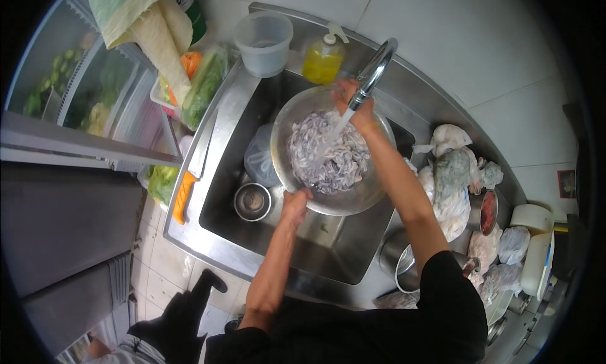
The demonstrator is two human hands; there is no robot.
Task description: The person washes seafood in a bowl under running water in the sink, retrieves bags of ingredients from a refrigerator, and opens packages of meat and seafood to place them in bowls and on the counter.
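Note:
A wide metal bowl [347, 205] in the sink holds a heap of cut, greyish-white, squid-like pieces [328, 150]. Water [338, 129] runs onto them from the chrome tap [380, 58]. My left hand [295, 206] grips the bowl's near rim, thumb on top. At the far rim, my right hand [355, 105] is closed over the edge beneath the spout; the tap partly hides its fingers. A small metal bowl [252, 202] and a pale plastic bag [260, 155] lie in the sink to the left.
An orange-handled knife [185, 196] lies on the sink's left ledge. Behind stand a clear plastic tub [264, 45] and a yellow soap bottle [323, 61]. Bagged food [451, 174] and a metal pot [404, 263] crowd the right. Another person's dark-clothed leg [183, 313] shows lower left.

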